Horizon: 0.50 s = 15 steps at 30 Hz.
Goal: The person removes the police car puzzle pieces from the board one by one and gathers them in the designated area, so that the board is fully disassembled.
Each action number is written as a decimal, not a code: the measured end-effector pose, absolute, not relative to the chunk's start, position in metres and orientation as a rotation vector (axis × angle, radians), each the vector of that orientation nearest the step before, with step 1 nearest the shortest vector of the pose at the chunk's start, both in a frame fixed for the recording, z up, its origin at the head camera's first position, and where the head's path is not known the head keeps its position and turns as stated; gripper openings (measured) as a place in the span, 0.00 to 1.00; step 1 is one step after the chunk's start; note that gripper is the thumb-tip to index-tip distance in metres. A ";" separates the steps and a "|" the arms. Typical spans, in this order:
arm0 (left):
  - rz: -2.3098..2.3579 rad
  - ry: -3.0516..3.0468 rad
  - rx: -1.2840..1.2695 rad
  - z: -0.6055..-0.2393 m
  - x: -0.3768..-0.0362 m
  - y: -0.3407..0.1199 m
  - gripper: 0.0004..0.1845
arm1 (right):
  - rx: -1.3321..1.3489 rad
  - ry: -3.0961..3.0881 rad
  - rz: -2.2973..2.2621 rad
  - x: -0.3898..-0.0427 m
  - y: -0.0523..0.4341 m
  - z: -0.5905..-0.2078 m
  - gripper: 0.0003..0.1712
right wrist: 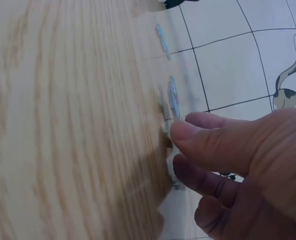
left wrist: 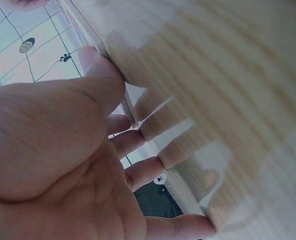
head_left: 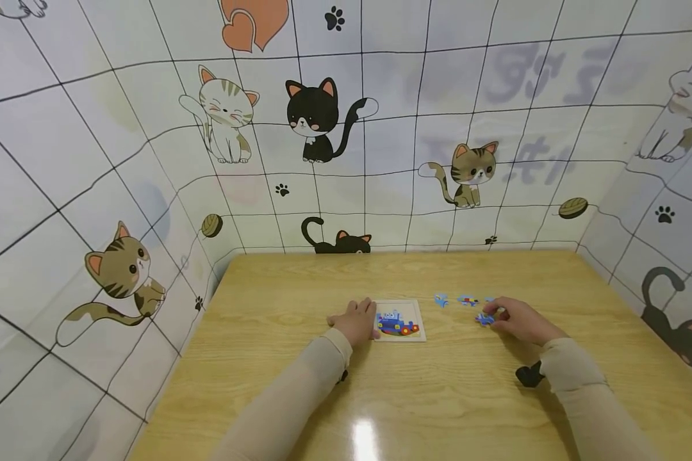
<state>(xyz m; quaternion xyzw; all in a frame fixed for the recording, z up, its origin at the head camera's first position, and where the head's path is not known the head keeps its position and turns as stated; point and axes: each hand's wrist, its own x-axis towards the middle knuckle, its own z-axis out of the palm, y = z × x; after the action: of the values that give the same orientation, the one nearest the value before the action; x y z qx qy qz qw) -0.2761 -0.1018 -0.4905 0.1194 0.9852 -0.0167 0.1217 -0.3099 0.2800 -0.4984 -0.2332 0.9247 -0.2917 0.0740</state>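
Note:
In the head view, a square jigsaw tray (head_left: 422, 320) with a pale border lies on the table, showing a blue vehicle picture in its lower part. My left hand (head_left: 353, 323) rests at the tray's left side, fingers spread with fingertips on the tabletop and the thumb at its lower left edge. The left wrist view shows the tray's thin edge (left wrist: 129, 107) beside the thumb. Over to the right, my right hand (head_left: 521, 320) pinches a blue puzzle piece (head_left: 484, 319) between thumb and fingers. Its thumb (right wrist: 185, 131) overlaps a piece in the right wrist view.
Between tray and right hand lie loose puzzle pieces: a light blue one (head_left: 441, 299), a multicoloured one (head_left: 468, 300), and another partly behind the fingers (head_left: 489, 299). The wooden table (head_left: 300, 282) meets cat-printed cloth walls (head_left: 392, 141) at its back and sides.

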 end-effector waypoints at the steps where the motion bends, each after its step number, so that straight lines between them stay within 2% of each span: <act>1: -0.043 2.874 0.348 -0.491 -0.276 -0.102 0.41 | -0.697 2.775 -0.881 -0.310 0.281 -0.500 0.15; 15: -0.041 2.871 0.337 -0.496 -0.279 -0.099 0.41 | -0.633 2.831 -0.821 -0.306 0.300 -0.501 0.14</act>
<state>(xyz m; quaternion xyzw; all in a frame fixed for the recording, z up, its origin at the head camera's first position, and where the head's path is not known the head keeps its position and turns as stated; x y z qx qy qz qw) -0.2792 -0.0995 -0.4958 0.1156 0.9853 -0.0142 0.1252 -0.3057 0.3003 -0.5015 -0.2096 0.9371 -0.2719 0.0631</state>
